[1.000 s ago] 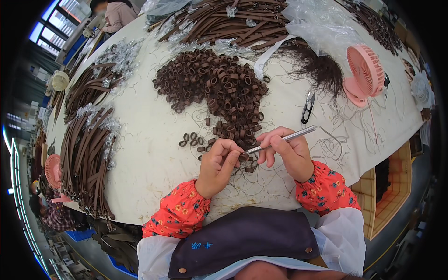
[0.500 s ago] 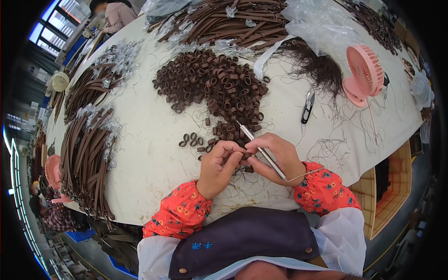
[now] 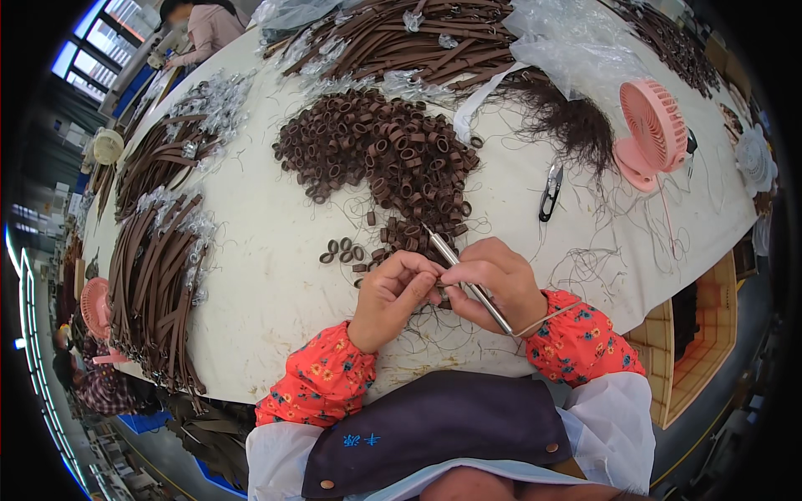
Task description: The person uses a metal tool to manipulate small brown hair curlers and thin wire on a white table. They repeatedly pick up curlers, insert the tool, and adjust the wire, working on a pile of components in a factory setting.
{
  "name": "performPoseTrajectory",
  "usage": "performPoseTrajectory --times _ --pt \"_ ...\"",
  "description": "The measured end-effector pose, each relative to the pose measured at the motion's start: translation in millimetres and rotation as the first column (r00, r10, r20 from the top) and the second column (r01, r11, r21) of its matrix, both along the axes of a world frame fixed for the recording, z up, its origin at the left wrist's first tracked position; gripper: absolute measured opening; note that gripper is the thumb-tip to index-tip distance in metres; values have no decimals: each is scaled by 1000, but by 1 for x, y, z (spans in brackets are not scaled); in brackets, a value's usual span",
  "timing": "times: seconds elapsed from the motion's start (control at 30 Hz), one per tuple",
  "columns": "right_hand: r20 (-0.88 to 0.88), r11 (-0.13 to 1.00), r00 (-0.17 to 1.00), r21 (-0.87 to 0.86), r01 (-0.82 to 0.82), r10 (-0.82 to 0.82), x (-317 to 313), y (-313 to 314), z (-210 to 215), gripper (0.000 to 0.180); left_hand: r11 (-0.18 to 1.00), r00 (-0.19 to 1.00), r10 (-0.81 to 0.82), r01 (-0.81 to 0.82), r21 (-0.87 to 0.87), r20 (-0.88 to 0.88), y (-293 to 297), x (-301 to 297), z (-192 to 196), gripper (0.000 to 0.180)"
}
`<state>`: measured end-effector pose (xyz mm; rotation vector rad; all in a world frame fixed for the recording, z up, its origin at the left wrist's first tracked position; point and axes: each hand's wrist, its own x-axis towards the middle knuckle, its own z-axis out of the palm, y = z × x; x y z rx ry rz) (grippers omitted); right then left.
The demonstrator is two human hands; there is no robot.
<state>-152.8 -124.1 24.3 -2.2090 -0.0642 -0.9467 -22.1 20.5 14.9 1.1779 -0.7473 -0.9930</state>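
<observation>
At the near edge of the worktop (image 3: pixel 276 275), both hands meet fingertip to fingertip. Right hand (image 3: pixel 499 282) closed around a thin metal tool (image 3: pixel 468 280), tip pointing up-left toward the rings, shaft running back across the palm toward the wrist. Left hand (image 3: pixel 393 292) pinched shut on something small and brown at the tool's shaft, probably one ring; too covered to be sure. Step in hand, as I read it: working a single ring with the tool, held just above the worktop. Next move calls for a steady pinch on the left and fine control of the tool on the right, since the piece is tiny and mostly hidden by fingers.

Just beyond the hands: a few loose rings (image 3: pixel 342 250) in a short row, then the big ring pile (image 3: pixel 384 154). Snips (image 3: pixel 549 190) lie right of the pile, pink fan (image 3: pixel 653 134) further right. Brown strap bundles (image 3: pixel 154 267) along the left edge, more at the far side. Loose threads scattered near the hands.

Versus one second ago: the tool pointed out to the right, nearly level; now it is swung round, tip up-left. Hands in about the same spot, pile unchanged.
</observation>
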Motion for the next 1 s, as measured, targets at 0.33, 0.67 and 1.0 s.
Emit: performPoseTrajectory --times 0.33,0.67,1.0 --pt "-47 774 989 628 -81 142 -6 2 2 19 998 996 63 -64 1 62 0 1 -5 8" --pt "25 546 937 807 -225 349 -12 -6 1 22 996 990 75 -79 32 116 1 1 -5 10" --pt "-36 567 940 805 -175 341 -11 -4 3 22 997 991 70 -74 25 116 1 1 -7 10"
